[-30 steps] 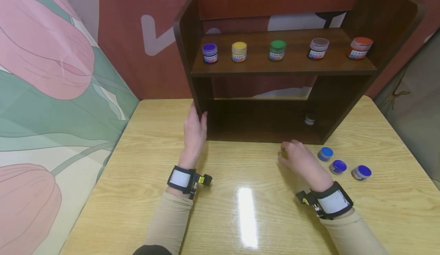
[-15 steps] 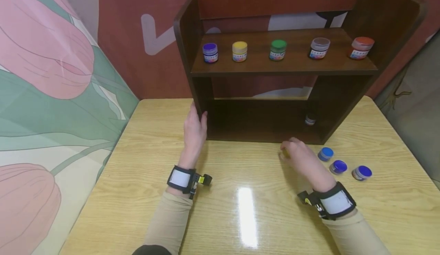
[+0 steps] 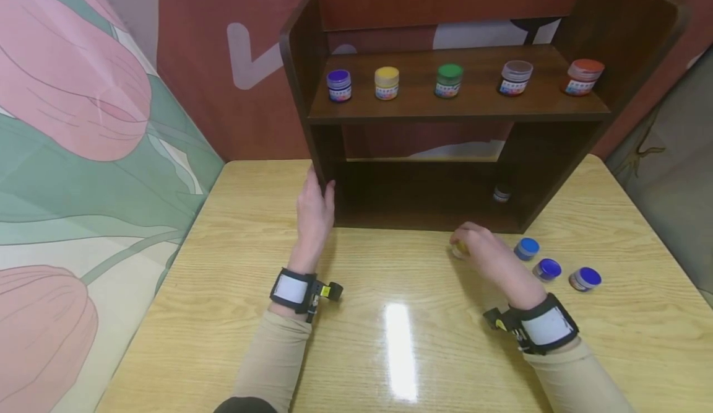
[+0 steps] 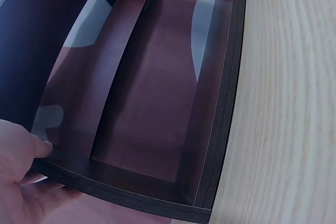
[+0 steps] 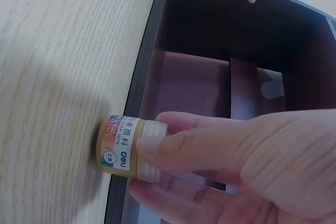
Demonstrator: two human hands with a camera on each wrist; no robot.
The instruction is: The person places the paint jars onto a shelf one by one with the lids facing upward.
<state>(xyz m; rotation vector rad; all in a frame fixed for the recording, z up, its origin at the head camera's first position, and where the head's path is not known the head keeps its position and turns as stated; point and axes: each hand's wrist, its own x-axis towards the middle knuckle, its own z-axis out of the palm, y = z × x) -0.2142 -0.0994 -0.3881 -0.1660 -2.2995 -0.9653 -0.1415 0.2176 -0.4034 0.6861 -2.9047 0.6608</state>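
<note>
My right hand [image 3: 487, 258] pinches the lid of an ochre paint jar [image 5: 118, 145] between thumb and fingers. The jar is at the front edge of the dark brown shelf [image 3: 423, 221], mostly covered by the hand in the head view; I cannot tell whether its base touches the table. My left hand [image 3: 314, 212] holds the shelf's left side panel, thumb on the inner face and fingers outside, as the left wrist view also shows. A small jar [image 3: 502, 194] stands in the lower compartment near the right wall, its lid lost in shadow.
On the upper board stand a purple-lidded jar [image 3: 339, 86], a yellow jar [image 3: 387, 83], a green jar [image 3: 448, 81], a clear-lidded dark jar [image 3: 515, 78] and a red jar [image 3: 583, 77]. Three blue-lidded jars, one nearest the shelf [image 3: 526, 249], sit on the wooden table [image 3: 223, 264].
My right hand has shifted very slightly, and more of the ochre jar shows below its fingertips. The left hand stays on the shelf's side.
</note>
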